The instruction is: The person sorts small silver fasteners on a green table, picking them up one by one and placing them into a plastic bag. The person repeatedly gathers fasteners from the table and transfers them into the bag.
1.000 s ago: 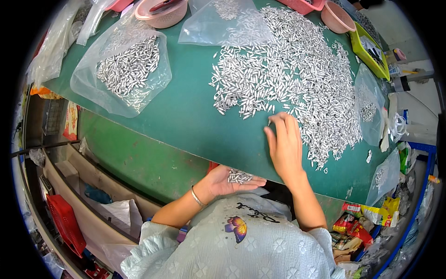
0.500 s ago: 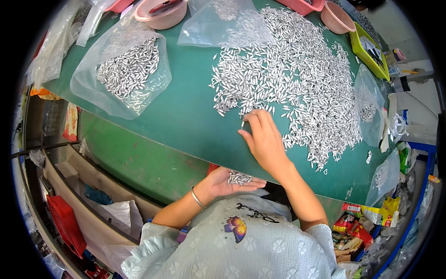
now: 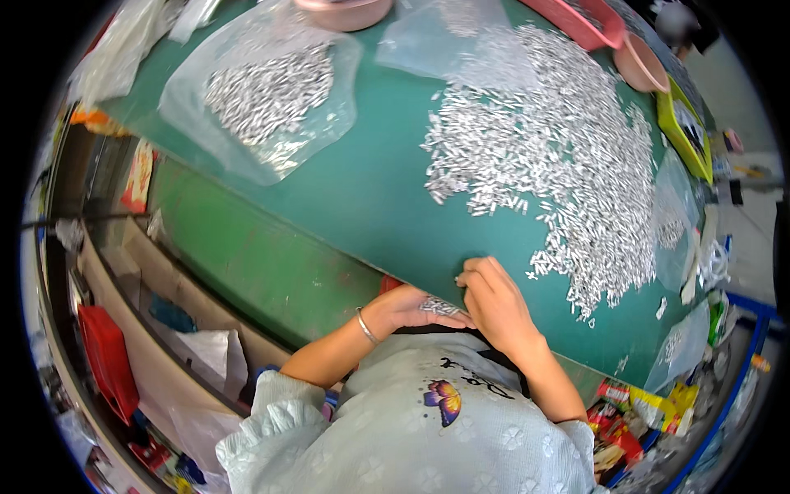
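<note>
A wide heap of small silver cylinders [image 3: 559, 156] lies spread on the green table [image 3: 362, 189]. My left hand [image 3: 407, 309] is cupped palm-up just below the table's near edge, holding a small pile of silver cylinders [image 3: 440, 306]. My right hand [image 3: 494, 300] sits at the table's edge right beside it, fingers curled together and touching that pile. A thin bracelet [image 3: 364, 326] circles my left wrist.
A clear plastic bag [image 3: 263, 103] filled with the same cylinders lies at the table's far left. Another clear bag [image 3: 461, 33], pink bowls [image 3: 642, 66] and a yellow-green tray [image 3: 683, 132] stand at the back. Boxes, bags and packets crowd the floor on both sides.
My right hand has drawn back from the heap toward me, across the green surface to the table's near edge, meeting my cupped left hand. The left hand has stayed in place.
</note>
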Motion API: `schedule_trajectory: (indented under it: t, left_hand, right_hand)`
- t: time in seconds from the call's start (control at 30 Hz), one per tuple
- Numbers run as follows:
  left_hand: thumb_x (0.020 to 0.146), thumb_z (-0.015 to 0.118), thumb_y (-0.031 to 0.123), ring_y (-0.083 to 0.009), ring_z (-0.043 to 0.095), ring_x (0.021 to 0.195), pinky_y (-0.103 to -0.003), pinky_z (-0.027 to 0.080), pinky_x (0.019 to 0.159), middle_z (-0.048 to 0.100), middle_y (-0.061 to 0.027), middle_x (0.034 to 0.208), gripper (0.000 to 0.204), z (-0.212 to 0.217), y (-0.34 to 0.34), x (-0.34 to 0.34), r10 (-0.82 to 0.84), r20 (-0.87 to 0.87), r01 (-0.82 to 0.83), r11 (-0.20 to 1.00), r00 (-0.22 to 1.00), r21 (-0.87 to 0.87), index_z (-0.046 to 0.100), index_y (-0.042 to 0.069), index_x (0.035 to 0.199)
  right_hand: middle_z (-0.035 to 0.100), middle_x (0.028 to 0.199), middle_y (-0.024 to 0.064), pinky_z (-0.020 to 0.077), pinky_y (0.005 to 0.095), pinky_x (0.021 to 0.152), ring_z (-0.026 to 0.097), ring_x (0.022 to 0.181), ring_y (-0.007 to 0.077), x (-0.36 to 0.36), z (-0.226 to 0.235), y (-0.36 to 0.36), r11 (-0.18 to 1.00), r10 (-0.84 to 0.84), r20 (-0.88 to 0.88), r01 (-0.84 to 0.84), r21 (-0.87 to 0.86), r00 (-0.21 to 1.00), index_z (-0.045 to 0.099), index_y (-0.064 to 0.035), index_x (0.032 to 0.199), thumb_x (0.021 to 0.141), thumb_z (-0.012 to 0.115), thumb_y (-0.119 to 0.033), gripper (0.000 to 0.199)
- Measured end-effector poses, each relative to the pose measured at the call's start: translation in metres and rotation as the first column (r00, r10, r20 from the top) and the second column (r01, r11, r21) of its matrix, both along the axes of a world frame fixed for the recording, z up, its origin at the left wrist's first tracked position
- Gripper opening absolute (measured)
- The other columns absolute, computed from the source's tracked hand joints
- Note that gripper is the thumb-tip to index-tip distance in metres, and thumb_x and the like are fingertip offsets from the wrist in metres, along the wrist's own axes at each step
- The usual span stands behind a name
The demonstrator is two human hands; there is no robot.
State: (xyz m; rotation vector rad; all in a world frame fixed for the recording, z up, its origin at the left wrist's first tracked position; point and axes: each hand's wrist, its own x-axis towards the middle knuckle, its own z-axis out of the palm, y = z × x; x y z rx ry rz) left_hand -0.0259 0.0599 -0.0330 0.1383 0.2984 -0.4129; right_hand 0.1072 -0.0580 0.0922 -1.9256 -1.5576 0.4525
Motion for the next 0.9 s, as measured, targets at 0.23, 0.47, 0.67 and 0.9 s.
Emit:
schedule_trajectory:
  t: [0.23,0.47,0.67,0.9]
  left_hand:
    - [0.094,0.054,0.011,-0.025,0.069,0.093,-0.047,0.058,0.088,0.068,-0.0153,0.104,0.022,0.003,-0.024,-0.014,0.135,-0.164,-0.157,0.98,0.977,-0.125,0.06,-0.004,0.11]
    - [0.098,0.059,0.029,-0.015,0.067,0.073,-0.025,0.055,0.063,0.07,-0.0123,0.085,0.036,0.011,-0.036,-0.024,0.2,-0.021,-0.189,0.95,0.979,0.247,0.069,-0.005,0.104]
    - [0.099,0.058,0.03,-0.0019,0.039,0.052,-0.017,0.029,0.043,0.051,0.0003,0.069,0.034,0.011,-0.068,-0.054,0.199,0.13,-0.218,0.963,0.971,0.155,0.067,-0.003,0.097]
    - [0.1,0.056,0.031,-0.0018,0.036,0.053,-0.017,0.025,0.044,0.048,0.002,0.07,0.032,0.037,-0.077,-0.07,0.309,0.221,-0.346,0.924,0.925,0.16,0.067,0.001,0.098]
  right_hand:
    - [0.058,0.106,0.0127,0.0465,0.0395,0.08,0.056,0.094,0.0305,-0.029,0.007,-0.022,0.976,0.208,0.13,-0.196,-0.095,0.97,0.06,0.0001,0.098,0.075,0.061,-0.002,0.024]
    - [0.062,0.093,0.0151,0.048,0.0388,0.076,0.059,0.085,0.031,-0.026,0.01,-0.033,0.982,0.093,0.151,-0.116,0.152,0.984,0.063,0.0016,0.091,0.072,0.063,0.01,0.021]
    - [0.062,0.096,0.0168,0.0485,0.0386,0.08,0.06,0.088,0.0317,-0.03,0.021,-0.013,0.993,-0.068,0.052,0.063,0.101,0.996,0.061,0.0035,0.097,0.083,0.06,0.009,0.015]
    - [0.06,0.123,0.0179,0.044,0.0378,0.099,0.059,0.113,0.0326,-0.079,-0.018,-0.045,0.999,-0.035,-0.66,0.023,-0.026,0.751,0.061,0.0033,0.116,0.101,0.049,-0.028,0.036]
